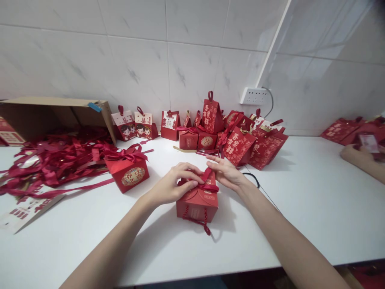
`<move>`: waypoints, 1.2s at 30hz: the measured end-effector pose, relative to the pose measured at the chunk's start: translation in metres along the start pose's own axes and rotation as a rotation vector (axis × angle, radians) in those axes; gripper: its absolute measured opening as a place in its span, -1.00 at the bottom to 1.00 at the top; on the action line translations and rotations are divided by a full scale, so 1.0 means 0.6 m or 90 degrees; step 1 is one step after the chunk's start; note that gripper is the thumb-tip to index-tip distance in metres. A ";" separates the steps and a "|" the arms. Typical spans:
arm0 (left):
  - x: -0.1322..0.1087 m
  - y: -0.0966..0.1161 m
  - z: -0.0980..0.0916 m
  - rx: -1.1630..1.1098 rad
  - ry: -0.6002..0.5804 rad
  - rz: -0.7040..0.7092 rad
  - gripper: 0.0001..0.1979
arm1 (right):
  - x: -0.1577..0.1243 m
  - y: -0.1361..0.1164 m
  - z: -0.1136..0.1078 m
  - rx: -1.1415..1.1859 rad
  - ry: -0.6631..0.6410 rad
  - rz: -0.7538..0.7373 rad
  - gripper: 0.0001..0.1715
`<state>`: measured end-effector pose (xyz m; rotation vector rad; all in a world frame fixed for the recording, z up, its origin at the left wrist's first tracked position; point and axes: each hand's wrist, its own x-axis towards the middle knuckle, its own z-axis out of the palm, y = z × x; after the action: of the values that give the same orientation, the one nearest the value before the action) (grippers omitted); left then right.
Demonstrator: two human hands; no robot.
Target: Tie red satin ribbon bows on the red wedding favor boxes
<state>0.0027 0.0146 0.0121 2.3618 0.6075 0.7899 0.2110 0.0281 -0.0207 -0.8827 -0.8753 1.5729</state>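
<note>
A small red gift box (197,204) with a red ribbon bow on top and a red cord hanging at its front stands on the white table (300,200). My left hand (174,184) rests on the box's top left, fingers curled and pinching the ribbon. My right hand (226,171) is at the top right, thumb and fingers closed on a ribbon loop (207,175), other fingers stretched out.
A finished red box with a bow (128,169) sits to the left by a heap of red ribbons (54,160) and an open cardboard box (51,116). Several red gift boxes and bags (234,136) line the wall. Another person's hand (357,154) works at the far right.
</note>
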 end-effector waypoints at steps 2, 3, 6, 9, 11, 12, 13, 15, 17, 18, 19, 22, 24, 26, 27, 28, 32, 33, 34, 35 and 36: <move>0.000 -0.002 0.001 -0.002 -0.001 -0.001 -0.81 | 0.006 0.003 -0.005 0.007 0.012 -0.027 -0.52; 0.000 -0.003 0.001 -0.005 -0.001 0.000 -0.81 | 0.008 0.005 -0.006 0.006 0.019 -0.037 -0.51; 0.000 -0.005 0.002 -0.009 0.000 0.001 -0.81 | 0.010 0.014 -0.006 -0.003 0.040 -0.043 -0.48; 0.000 -0.003 0.002 -0.007 0.003 -0.003 -0.81 | 0.008 0.021 -0.005 -0.075 0.044 0.000 -0.50; 0.000 -0.002 0.002 0.001 0.002 -0.009 -0.81 | 0.008 0.019 -0.006 -0.191 0.060 -0.004 -0.55; -0.001 -0.001 0.003 0.007 0.002 -0.014 -0.81 | 0.008 0.014 -0.007 -0.251 0.079 -0.025 -0.59; -0.001 -0.002 0.003 0.014 0.008 -0.019 -0.81 | 0.009 0.007 -0.006 -0.299 0.100 -0.053 -0.63; -0.002 -0.005 0.006 0.021 0.048 -0.030 -0.78 | 0.013 -0.013 -0.002 -0.364 0.125 -0.101 -0.69; -0.003 -0.012 0.010 0.011 0.108 -0.042 -0.56 | 0.018 -0.035 0.012 -0.427 0.103 -0.111 -0.69; -0.003 -0.015 0.013 -0.001 0.131 -0.049 -0.44 | 0.020 -0.045 0.022 -0.471 0.079 -0.104 -0.69; -0.002 -0.019 0.015 -0.014 0.146 -0.059 -0.34 | 0.023 -0.052 0.033 -0.520 0.047 -0.090 -0.67; -0.001 -0.027 0.023 -0.047 0.159 -0.094 -0.17 | 0.030 -0.059 0.069 -0.674 -0.058 -0.022 -0.60; 0.000 -0.030 0.027 -0.062 0.170 -0.110 -0.09 | 0.034 -0.055 0.088 -0.771 -0.117 0.016 -0.53; 0.000 -0.030 0.031 -0.078 0.181 -0.121 -0.03 | 0.035 -0.049 0.100 -0.808 -0.166 0.021 -0.56; 0.000 -0.030 0.032 -0.086 0.184 -0.128 -0.02 | 0.035 -0.047 0.104 -0.794 -0.190 0.012 -0.63; 0.001 -0.030 0.033 -0.093 0.186 -0.137 -0.01 | 0.034 -0.046 0.106 -0.764 -0.210 0.001 -0.70; 0.001 -0.029 0.034 -0.106 0.175 -0.162 0.04 | 0.032 -0.044 0.100 -0.626 -0.183 -0.001 -0.76; 0.001 -0.029 0.034 -0.103 0.171 -0.163 0.05 | 0.032 -0.044 0.097 -0.598 -0.165 0.009 -0.75; 0.002 -0.028 0.034 -0.099 0.169 -0.161 0.05 | 0.032 -0.044 0.092 -0.573 -0.151 0.018 -0.74; 0.002 -0.028 0.033 -0.092 0.166 -0.157 0.04 | 0.032 -0.044 0.088 -0.552 -0.141 0.023 -0.73; 0.002 -0.027 0.032 -0.083 0.165 -0.150 0.01 | 0.033 -0.044 0.084 -0.535 -0.136 0.026 -0.72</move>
<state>0.0122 0.0202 -0.0106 2.0389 0.8951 1.0020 0.1748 0.0470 0.0238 -1.3234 -1.7406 1.3343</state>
